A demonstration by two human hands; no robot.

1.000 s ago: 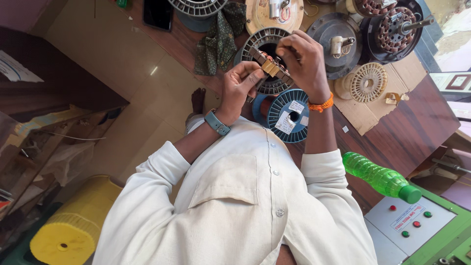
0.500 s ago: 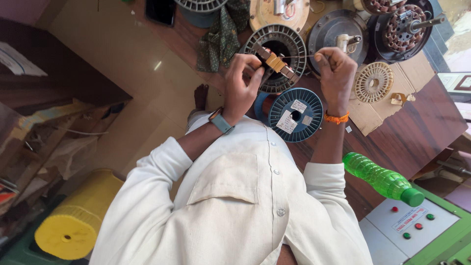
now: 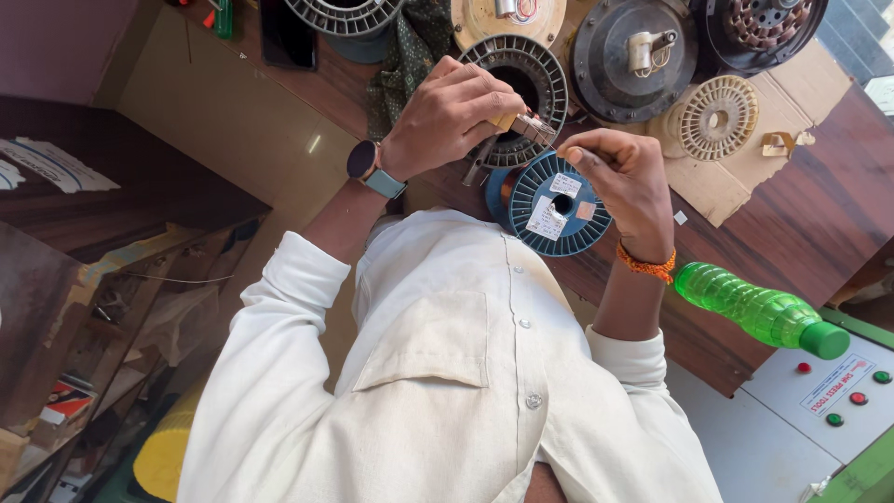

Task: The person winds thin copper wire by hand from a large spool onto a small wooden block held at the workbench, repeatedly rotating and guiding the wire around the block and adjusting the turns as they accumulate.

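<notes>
My left hand, with a watch on its wrist, grips a small tan and metal block over a grey ribbed ring-shaped stator. My right hand, with an orange band on its wrist, is a little to the right of the block, with the fingertips pinched together. I see nothing clearly between them. It hovers over the top edge of a blue wire spool that lies flat on the wooden table.
Round motor covers and parts line the far side of the table, with a cream slotted disc on brown cardboard. A green plastic bottle lies at the right, beside a panel with red and green buttons. A yellow drum stands on the floor.
My right hand left the block, swung out to the right, then came back down over the blue spool. My left hand kept hold of the block and shifted slightly.
</notes>
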